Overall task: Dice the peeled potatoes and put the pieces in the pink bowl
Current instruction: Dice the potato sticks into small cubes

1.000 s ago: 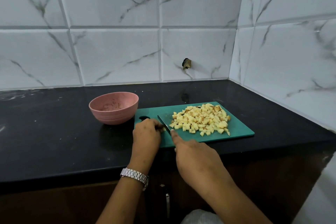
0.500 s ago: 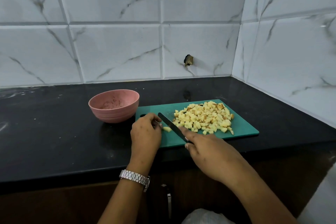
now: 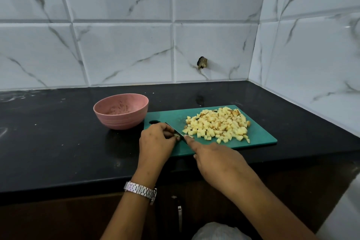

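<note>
A heap of diced potato (image 3: 218, 124) lies on the right half of a green cutting board (image 3: 259, 138). At the board's left end my left hand (image 3: 155, 142) pinches a small potato piece (image 3: 176, 136) against the board. My right hand (image 3: 216, 160) grips a dark knife (image 3: 176, 130), index finger stretched along the spine, the blade lying right beside that piece. The handle is hidden in my palm. Left of the board stands the pink bowl (image 3: 109, 115), holding only smears and crumbs.
The black countertop (image 3: 48, 142) runs to white marble tile walls at the back and right, which meet in a corner. A small hole (image 3: 202, 62) marks the back wall. Below the counter edge are dark cabinet fronts and something white (image 3: 220, 232).
The knife has swung back left from the heap to the small piece under my left fingers. My left hand has stayed at the board's left end.
</note>
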